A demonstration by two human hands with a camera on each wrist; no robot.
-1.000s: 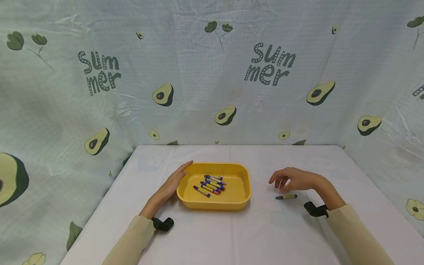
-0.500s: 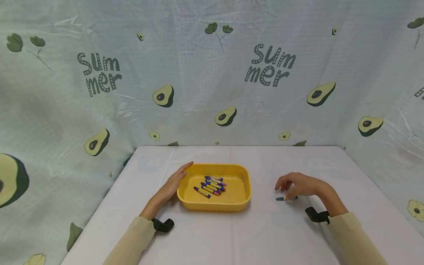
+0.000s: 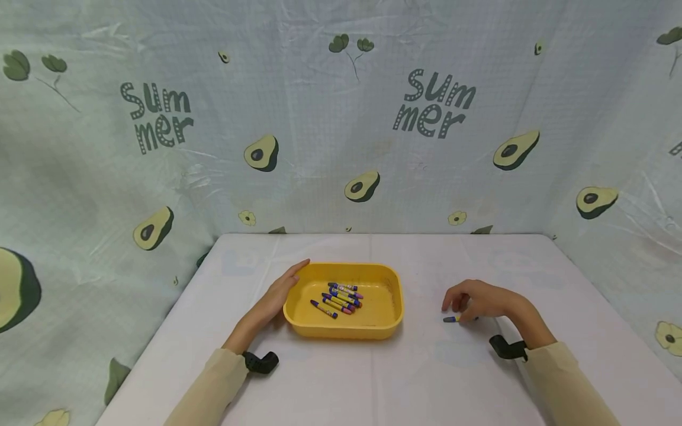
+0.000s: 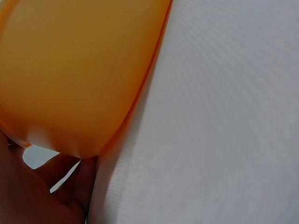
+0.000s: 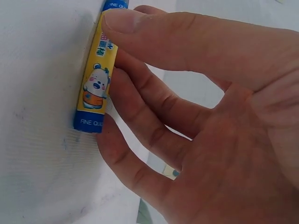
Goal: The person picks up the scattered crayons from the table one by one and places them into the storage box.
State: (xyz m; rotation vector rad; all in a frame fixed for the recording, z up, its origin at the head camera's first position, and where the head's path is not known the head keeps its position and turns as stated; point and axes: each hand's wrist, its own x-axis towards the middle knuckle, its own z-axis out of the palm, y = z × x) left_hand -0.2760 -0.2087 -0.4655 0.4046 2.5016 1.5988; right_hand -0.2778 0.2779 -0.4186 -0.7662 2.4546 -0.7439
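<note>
A yellow tray (image 3: pixel 343 331) stands in the middle of the white table, with several crayons (image 3: pixel 341 303) in it. At its left side my left hand (image 3: pixel 274 297) holds the rim, the index finger reaching along the far corner. The left wrist view shows fingers against the tray's outer wall (image 4: pixel 79 84). To the right of the tray, my right hand (image 3: pixel 482 300) pinches a single crayon (image 5: pixel 96 84) with a yellow wrapper, blue bands and a printed bear. The thumb lies across it near one end, and the other fingers curve behind it. In the head view its dark tip shows past the thumb.
The white-covered table (image 3: pixel 415 384) ends at a hanging cloth (image 3: pixel 319 89) printed with avocados and lettering, at the back and both sides. A dark camera mount sits on each wrist, below the left hand (image 3: pixel 261 362) and the right hand (image 3: pixel 508 347).
My right hand has moved slightly right and down onto the lone crayon, which it now pinches. My left hand and the tray stay where they were.
</note>
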